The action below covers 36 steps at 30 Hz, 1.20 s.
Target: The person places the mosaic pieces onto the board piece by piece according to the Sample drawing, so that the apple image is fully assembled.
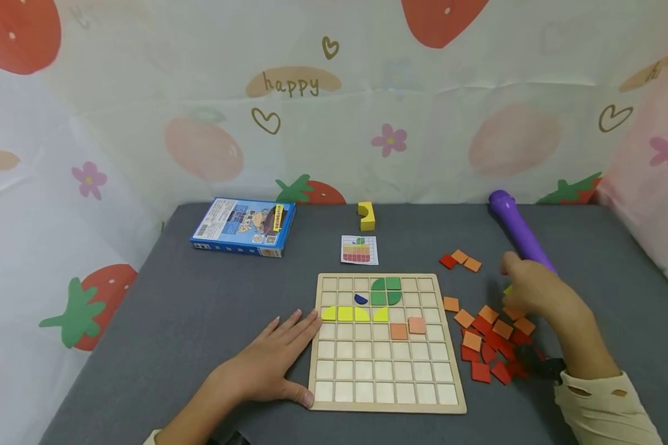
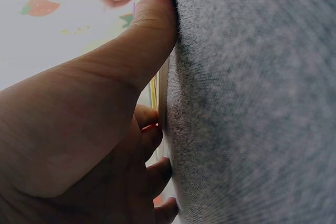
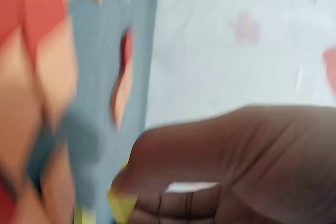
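A wooden grid board lies on the grey table, with green, yellow, dark blue and orange tiles in some of its squares. My left hand rests flat beside the board, its fingertips and thumb touching the left edge. In the left wrist view the thumb presses along the board's side. Over the loose pile at the right, my right hand pinches a small yellow tile between thumb and fingers. Another yellow piece shows just below it in the right wrist view. Orange tiles and red tiles lie loosely under the right hand.
Behind the board lies a picture card, with a yellow notched block farther back. A blue box sits at the back left. Beyond the right hand lies a purple microphone-shaped object. A printed curtain closes the back.
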Each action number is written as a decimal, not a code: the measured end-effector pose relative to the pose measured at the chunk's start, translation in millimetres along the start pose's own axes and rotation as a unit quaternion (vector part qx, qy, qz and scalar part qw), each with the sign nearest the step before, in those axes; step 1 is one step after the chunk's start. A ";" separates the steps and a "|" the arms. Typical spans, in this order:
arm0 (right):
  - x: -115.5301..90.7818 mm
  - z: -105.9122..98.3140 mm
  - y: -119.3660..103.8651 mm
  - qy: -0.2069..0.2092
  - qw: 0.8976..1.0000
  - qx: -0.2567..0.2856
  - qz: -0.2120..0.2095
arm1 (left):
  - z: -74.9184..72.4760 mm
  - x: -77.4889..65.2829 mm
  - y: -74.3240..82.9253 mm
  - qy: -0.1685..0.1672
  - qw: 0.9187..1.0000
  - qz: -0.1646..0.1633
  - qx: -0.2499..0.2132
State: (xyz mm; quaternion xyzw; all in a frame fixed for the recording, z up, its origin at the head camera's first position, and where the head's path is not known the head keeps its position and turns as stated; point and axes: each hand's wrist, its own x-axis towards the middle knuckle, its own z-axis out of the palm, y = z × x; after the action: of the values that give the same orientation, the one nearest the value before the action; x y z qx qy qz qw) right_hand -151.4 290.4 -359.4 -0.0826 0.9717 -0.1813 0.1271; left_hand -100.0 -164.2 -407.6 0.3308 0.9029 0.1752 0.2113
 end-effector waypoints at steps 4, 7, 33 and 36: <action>5.7 19.3 -43.1 0.008 0.994 0.022 -0.108 | -0.8 0.4 -0.1 0.001 1.000 0.001 0.002; 11.1 38.0 -68.7 0.036 0.980 0.007 -0.194 | -0.6 0.8 -0.1 0.001 1.000 0.002 0.004; 25.0 81.1 -90.8 0.086 0.928 0.012 -0.362 | 0.5 1.5 0.1 -0.004 1.000 -0.004 0.011; 22.7 77.6 -91.3 0.072 0.929 0.006 -0.362 | 0.2 1.2 0.3 -0.007 1.000 -0.008 0.012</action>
State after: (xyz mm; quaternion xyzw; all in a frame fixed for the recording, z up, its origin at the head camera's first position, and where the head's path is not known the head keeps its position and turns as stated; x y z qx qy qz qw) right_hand -141.1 175.9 -400.3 -0.4150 0.8810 -0.2265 -0.0170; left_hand -100.6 -163.2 -407.9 0.3272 0.9061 0.1606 0.2149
